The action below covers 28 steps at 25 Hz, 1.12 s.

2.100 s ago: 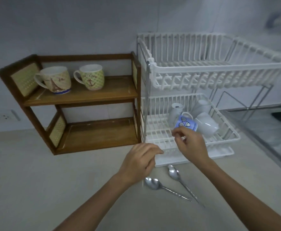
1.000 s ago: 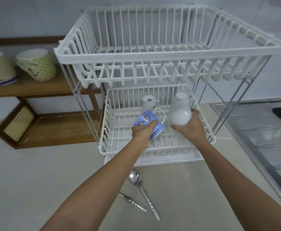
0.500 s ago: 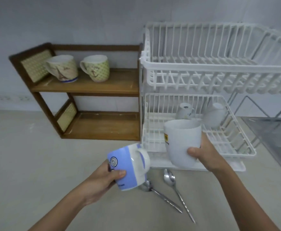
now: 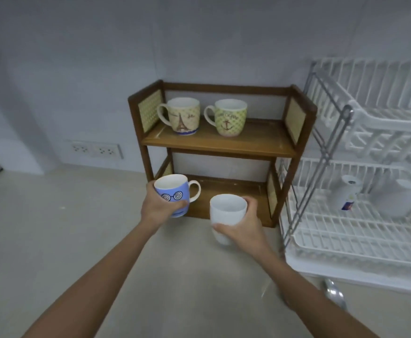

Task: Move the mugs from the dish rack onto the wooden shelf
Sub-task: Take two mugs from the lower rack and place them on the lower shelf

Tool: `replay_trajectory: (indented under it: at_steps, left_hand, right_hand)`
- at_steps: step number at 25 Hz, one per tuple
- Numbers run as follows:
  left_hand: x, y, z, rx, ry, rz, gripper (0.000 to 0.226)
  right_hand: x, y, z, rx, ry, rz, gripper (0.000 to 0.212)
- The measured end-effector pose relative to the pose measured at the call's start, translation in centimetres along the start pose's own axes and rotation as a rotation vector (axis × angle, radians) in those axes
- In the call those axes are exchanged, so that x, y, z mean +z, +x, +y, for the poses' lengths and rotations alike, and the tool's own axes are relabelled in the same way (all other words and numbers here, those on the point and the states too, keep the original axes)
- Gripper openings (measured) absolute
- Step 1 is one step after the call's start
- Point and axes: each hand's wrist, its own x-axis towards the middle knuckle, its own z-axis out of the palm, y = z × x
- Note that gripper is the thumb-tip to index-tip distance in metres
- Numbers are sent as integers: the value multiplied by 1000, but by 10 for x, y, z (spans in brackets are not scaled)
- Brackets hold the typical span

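Now, seen from the head camera, both hands are out in front of the wooden shelf [image 4: 214, 142], which stands on the pale counter [image 4: 53, 240] in the middle of the frame. The left hand [image 4: 157, 207] has its grip closed around a blue mug [image 4: 172, 193] with spiral-eyed glasses printed on it; the mug is upright, handle pointing right, held just in front of the left end of the lower shelf board. The right hand [image 4: 243, 228] grasps a plain white mug [image 4: 226, 213], also upright, lower in the frame and in front of the middle of that board. Neither mug rests on the wood.

On the upper board stand two more mugs side by side: an Eiffel Tower mug [image 4: 183, 117] on the left and an anchor mug [image 4: 230, 118] to its right.

At the right of the frame is the white dish rack [image 4: 360, 230]; its lower tier holds two white mugs [image 4: 394, 198]. A spoon [image 4: 333, 295] lies on the counter at the lower right.
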Motion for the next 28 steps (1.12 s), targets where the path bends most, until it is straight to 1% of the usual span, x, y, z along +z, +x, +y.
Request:
replay_trajectory:
  at_steps: [2, 6, 8, 12, 17, 24, 28]
  left_hand:
    - [8, 23, -7, -3, 19, -5, 94]
    - [36, 53, -23, 8, 16, 1, 97]
    - [51, 65, -27, 18, -5, 23, 98]
    - [74, 86, -35, 25, 69, 24, 100]
    - [87, 106, -53, -9, 106, 39, 105]
    - [97, 118, -64, -48, 30, 57, 107]
    - [92, 115, -60, -42, 39, 18, 104]
  right_hand:
    - [15, 36, -1, 65, -57, 85, 96]
    - [38, 97, 10, 156, -145, 110, 97]
    - [47, 115, 19, 201, -191, 140, 97]
    - [59, 136, 34, 241, -180, 245, 95]
    - [69, 155, 42, 259, -172, 238, 98]
    - [76, 165, 47, 247, -220, 205, 96]
    - [73, 162, 45, 245, -219, 162, 95]
